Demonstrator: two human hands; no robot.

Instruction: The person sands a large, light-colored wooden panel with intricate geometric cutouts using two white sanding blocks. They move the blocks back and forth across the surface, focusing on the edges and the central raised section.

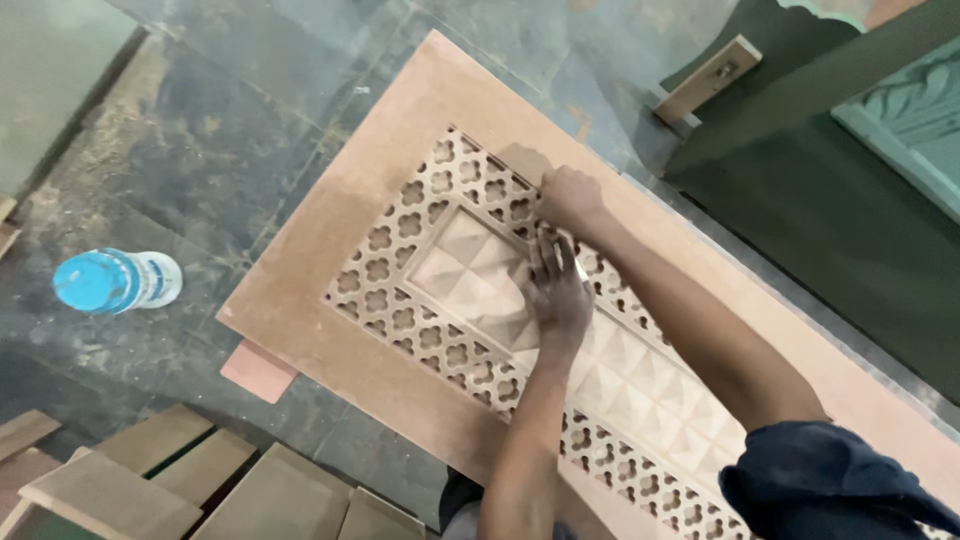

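Observation:
A large brown carved board (330, 215) lies on the floor, with a cut-out lattice border (400, 318) around raised pyramid shapes (470, 265). My left hand (556, 292) rests flat on the pyramid area by the lattice, fingers apart, holding nothing. My right hand (570, 196) is closed at the lattice's upper edge on a tan piece of sandpaper (523, 162) that sticks out to its left. The two hands are close together, the right just above the left.
A plastic bottle with a blue cap (115, 281) lies on the dusty floor to the left. Flat wooden pieces (200, 485) are stacked at the bottom left. A small reddish block (258, 371) sits under the board's corner. A dark green panel (830, 210) and a wooden block (708, 78) lie at the right.

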